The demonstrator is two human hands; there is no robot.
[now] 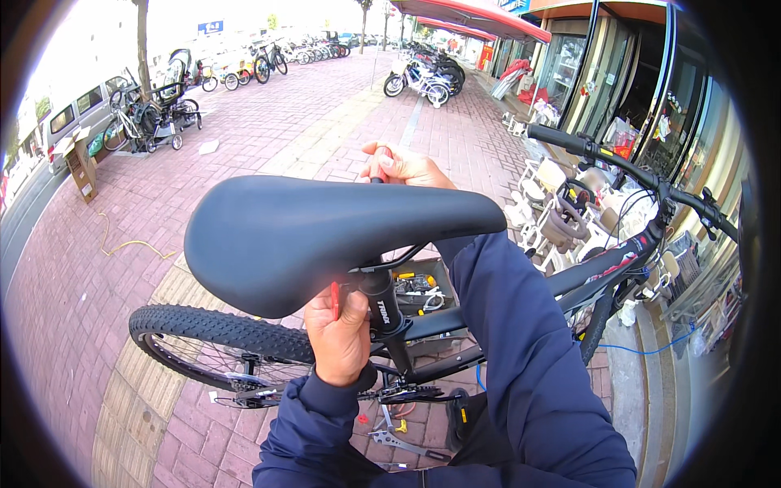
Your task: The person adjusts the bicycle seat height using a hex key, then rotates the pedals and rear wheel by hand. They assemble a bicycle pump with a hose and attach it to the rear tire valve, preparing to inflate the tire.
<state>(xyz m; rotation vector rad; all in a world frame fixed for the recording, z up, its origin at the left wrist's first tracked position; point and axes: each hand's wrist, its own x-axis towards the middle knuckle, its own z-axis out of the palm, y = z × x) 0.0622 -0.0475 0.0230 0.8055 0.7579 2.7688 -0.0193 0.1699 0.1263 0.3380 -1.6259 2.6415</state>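
A black bicycle saddle (325, 236) spreads across the middle, its nose to the right, on top of a black seatpost (381, 299). Under its near edge, beside the post, my left hand (338, 337) is closed on a red-handled tool (334, 301); the tool's working end is hidden by the saddle. Beyond the saddle's far edge, my right hand (413, 169) grips another red handle (380, 163) between thumb and fingers, its lower part also hidden. My right arm reaches over the bicycle frame (439, 323) and beneath the saddle nose.
An open toolbox (423, 293) sits behind the frame. Loose tools, including a grey wrench (407, 446), lie on the bricks near my feet. The rear wheel (224, 337) is at left, the handlebar (622, 159) at right, with stacked child seats (561, 220) beyond. A yellow cord (122, 244) lies at left.
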